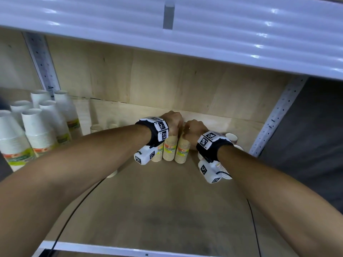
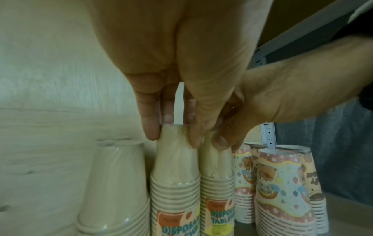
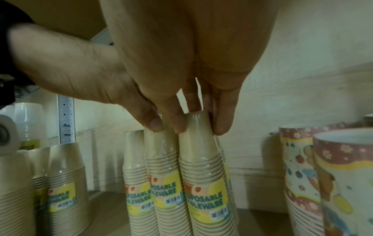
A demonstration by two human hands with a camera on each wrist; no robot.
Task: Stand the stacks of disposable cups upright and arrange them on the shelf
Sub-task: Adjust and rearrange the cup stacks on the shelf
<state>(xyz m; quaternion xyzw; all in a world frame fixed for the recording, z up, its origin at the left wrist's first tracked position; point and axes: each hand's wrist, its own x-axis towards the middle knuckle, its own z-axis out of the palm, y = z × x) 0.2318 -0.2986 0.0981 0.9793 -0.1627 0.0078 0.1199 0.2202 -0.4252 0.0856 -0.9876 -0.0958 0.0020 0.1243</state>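
Three beige wrapped cup stacks stand upright side by side near the back of the wooden shelf [image 1: 167, 201]. My left hand [image 1: 173, 123] [image 2: 173, 135] pinches the top of the middle beige stack [image 1: 169, 147] [image 2: 175, 167] between thumb and fingers. My right hand [image 1: 193, 129] [image 3: 199, 126] grips the top of the neighbouring beige stack [image 1: 182, 151] [image 3: 201, 156] just to its right. The two hands touch each other. A third beige stack [image 1: 157, 154] [image 2: 115, 183] stands free at the left, partly hidden by my left wrist.
Several white cup stacks [image 1: 37, 127] stand upright at the far left. Patterned cup stacks [image 1: 232, 137] [image 3: 302, 175] stand at the right near the metal upright [image 1: 274, 117]. More beige stacks [image 3: 66, 175] sit left of the group. An upper shelf [image 1: 185, 34] overhangs close above.
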